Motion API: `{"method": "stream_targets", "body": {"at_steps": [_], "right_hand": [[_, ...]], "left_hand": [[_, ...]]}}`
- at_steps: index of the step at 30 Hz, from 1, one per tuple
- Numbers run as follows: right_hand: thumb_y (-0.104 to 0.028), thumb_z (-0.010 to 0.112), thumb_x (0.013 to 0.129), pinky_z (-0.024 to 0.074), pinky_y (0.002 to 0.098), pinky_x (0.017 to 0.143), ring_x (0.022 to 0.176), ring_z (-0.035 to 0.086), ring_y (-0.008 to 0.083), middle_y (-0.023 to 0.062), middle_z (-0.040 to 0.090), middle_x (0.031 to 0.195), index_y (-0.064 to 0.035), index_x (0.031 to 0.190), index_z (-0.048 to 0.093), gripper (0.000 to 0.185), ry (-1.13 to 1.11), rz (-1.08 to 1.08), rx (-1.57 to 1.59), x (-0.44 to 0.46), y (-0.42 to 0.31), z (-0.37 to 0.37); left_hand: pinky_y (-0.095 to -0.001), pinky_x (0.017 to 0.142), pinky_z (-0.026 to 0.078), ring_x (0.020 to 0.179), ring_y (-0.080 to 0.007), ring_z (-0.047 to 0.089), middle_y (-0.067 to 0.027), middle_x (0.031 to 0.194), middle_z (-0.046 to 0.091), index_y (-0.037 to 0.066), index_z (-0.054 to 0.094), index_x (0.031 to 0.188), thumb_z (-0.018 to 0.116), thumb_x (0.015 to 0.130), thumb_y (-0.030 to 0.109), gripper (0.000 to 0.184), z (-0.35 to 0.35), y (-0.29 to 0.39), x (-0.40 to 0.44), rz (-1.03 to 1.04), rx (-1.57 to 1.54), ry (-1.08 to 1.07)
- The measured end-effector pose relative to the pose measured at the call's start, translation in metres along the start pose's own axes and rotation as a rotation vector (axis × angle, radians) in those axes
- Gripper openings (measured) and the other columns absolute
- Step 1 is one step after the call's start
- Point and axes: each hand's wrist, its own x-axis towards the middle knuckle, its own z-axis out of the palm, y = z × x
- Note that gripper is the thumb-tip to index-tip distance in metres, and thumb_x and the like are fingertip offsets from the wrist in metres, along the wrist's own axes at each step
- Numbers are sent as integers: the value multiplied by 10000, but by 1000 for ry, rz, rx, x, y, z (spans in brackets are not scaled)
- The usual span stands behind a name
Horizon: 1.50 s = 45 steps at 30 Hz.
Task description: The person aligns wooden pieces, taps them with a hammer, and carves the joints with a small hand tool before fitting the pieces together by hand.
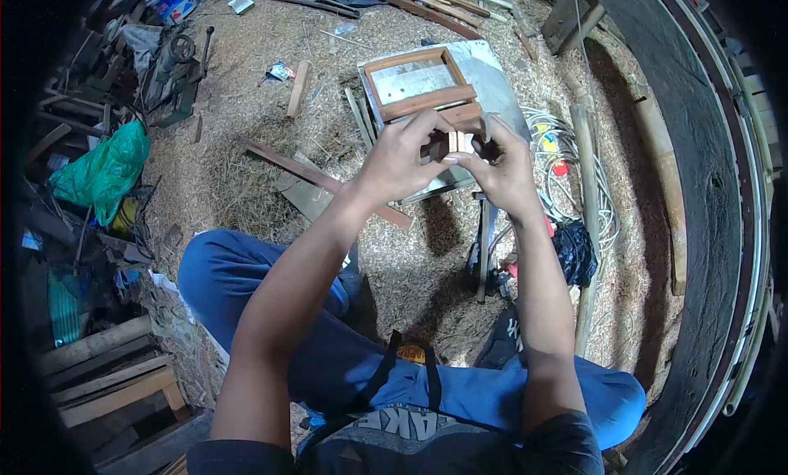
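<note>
Two short wooden pieces (455, 141) are held side by side, ends toward me, above the near part of a pale board (492, 73). My left hand (404, 153) is closed round them from the left, thumb and fingers curled. From the right, my right hand (502, 170) pinches them too, its thumb tip against their near end. My fingers hide most of their length. Just beyond my hands, a rectangular wooden frame (453, 65) lies on the board, with a wooden strip (461, 112) beside its near edge.
Sawdust covers the ground (246, 89). A long wooden strip (287, 165) lies left of my hands. A coiled cable (603, 192) and a black plastic bag (576, 253) lie to the right, near a thick beam (712, 180). A green bag (107, 167) sits among clutter at left.
</note>
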Motion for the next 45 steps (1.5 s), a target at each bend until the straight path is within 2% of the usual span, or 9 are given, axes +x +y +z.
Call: {"method": "stream_targets", "body": {"at_steps": [7, 14, 28, 30, 32, 34, 38, 42, 45], "right_hand": [[-179, 862, 809, 539, 376, 787, 923, 688, 276, 142, 685, 1025, -14, 1109, 656, 400, -70, -160, -99, 7, 12, 2], [-156, 858, 806, 553, 379, 876, 1044, 711, 300, 172, 707, 1122, -3, 1130, 650, 414, -59, -222, -68, 9, 21, -5], [-145, 863, 789, 542, 383, 906, 1042, 718, 310, 169, 729, 1068, 31, 1087, 675, 394, 10, -146, 35, 11, 28, -7], [-130, 837, 821, 538, 356, 877, 981, 707, 236, 126, 726, 1094, 17, 1144, 676, 390, -15, -187, 17, 10, 29, -12], [-100, 732, 920, 525, 323, 827, 917, 660, 162, 81, 695, 1145, 8, 1205, 667, 312, 109, -2, 354, -2, 28, -14], [-234, 457, 1100, 488, 297, 878, 1004, 605, 147, 119, 644, 1189, 35, 1201, 659, 351, 150, -9, 378, -2, 24, -40], [-318, 432, 1119, 495, 315, 851, 953, 603, 162, 133, 624, 1113, 55, 1114, 671, 443, 348, -406, 92, 8, 17, -71], [-290, 438, 1118, 529, 306, 742, 813, 596, 174, 177, 615, 990, 33, 1092, 546, 341, 289, -352, 495, 3, -25, -63], [-270, 422, 1122, 544, 315, 683, 771, 601, 173, 187, 613, 973, 22, 1104, 498, 302, 260, -359, 384, 1, -26, -55]], "left_hand": [[-377, 945, 609, 1077, -237, 710, -160, 1154, 673, -34, 608, 1142, 819, 802, 38, 407, -3, -8, 0, 7, 0, 1], [-353, 778, 604, 928, -253, 744, -158, 1054, 710, -15, 645, 1115, 824, 748, 22, 410, -2, -13, 8, 214, 108, 39], [-360, 809, 603, 950, -269, 747, -168, 1116, 717, -11, 627, 1152, 826, 777, 39, 427, 9, -13, 16, 182, 98, 51], [-354, 810, 609, 945, -263, 748, -171, 1115, 717, -10, 627, 1152, 833, 788, 52, 423, 11, -15, 14, 182, 104, 59], [-340, 808, 619, 928, -247, 751, -175, 1106, 714, -8, 628, 1140, 840, 810, 67, 399, 14, -23, 14, 196, 92, 126], [-337, 806, 625, 913, -239, 753, -170, 1071, 714, -8, 629, 1132, 841, 820, 64, 384, 7, -15, 14, 111, 110, 125], [-332, 800, 618, 924, -236, 753, -155, 1027, 709, -10, 633, 1122, 840, 810, 44, 379, 10, -14, 9, 197, 118, 111], [-346, 804, 614, 933, -242, 752, -157, 1054, 712, -8, 636, 1125, 848, 801, 55, 392, 10, -15, 9, 192, 138, 125], [-354, 801, 614, 931, -250, 752, -158, 1069, 716, -5, 638, 1132, 854, 796, 68, 406, 11, -15, 10, 222, 141, 129]]}}
